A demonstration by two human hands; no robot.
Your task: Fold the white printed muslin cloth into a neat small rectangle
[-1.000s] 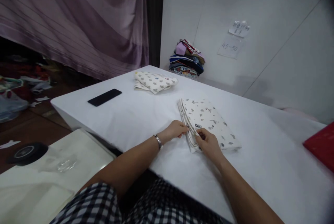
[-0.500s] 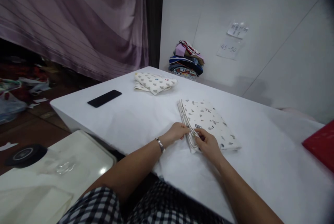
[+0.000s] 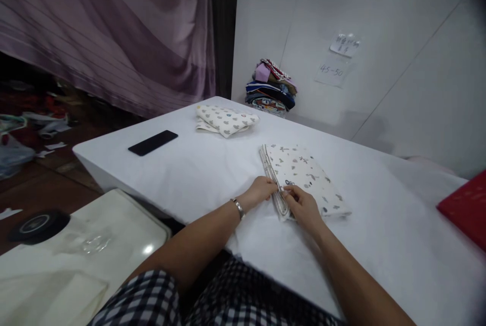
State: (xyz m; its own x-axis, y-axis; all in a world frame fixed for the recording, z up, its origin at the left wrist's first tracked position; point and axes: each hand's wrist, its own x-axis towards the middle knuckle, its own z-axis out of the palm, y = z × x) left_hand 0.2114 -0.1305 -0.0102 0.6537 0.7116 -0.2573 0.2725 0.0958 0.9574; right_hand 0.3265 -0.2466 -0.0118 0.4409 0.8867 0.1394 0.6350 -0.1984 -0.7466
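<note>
A folded white cloth [image 3: 304,174] printed with small grey and brown motifs lies on the white-covered table [image 3: 387,235]. Its stacked folded edges face left, toward my hands. My left hand [image 3: 261,190], with a silver band on the wrist, pinches those edges near their middle. Close beside it, my right hand [image 3: 304,207] grips the same layered edge between thumb and fingers. The fingertips of both hands almost meet. Farther back lies a second folded cloth [image 3: 228,121], white with grey shapes, apart from both hands.
A black phone [image 3: 153,143] lies at the table's left. Folded fabrics [image 3: 270,88] are piled by the wall beyond the far edge. A red item [image 3: 465,212] sits at the right. A lower cream surface [image 3: 129,225] at left holds a black round object [image 3: 40,226].
Both hands have shifted very slightly along the cloth's folded edge, fingertips still pinching it. The cloth stays in place. The view has moved a little.
</note>
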